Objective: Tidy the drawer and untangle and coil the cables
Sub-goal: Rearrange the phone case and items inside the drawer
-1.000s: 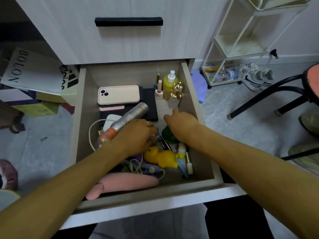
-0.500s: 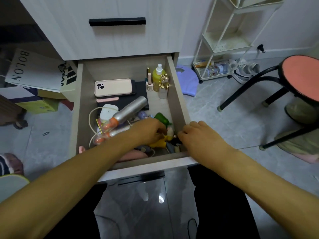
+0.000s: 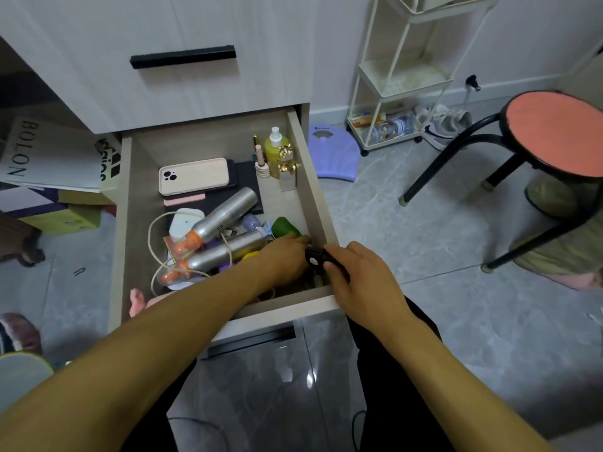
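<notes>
The right hand pinches a small black object at the drawer front corner; the left hand digs beside it, grip unclear. The cream cable loops around 2 silver cans, so pulling it would likely drag them.

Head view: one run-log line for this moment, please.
stage: sorting drawer | right hand: grip on small black object | left hand: in clutter, grip unclear | cream cable: tangled
</notes>
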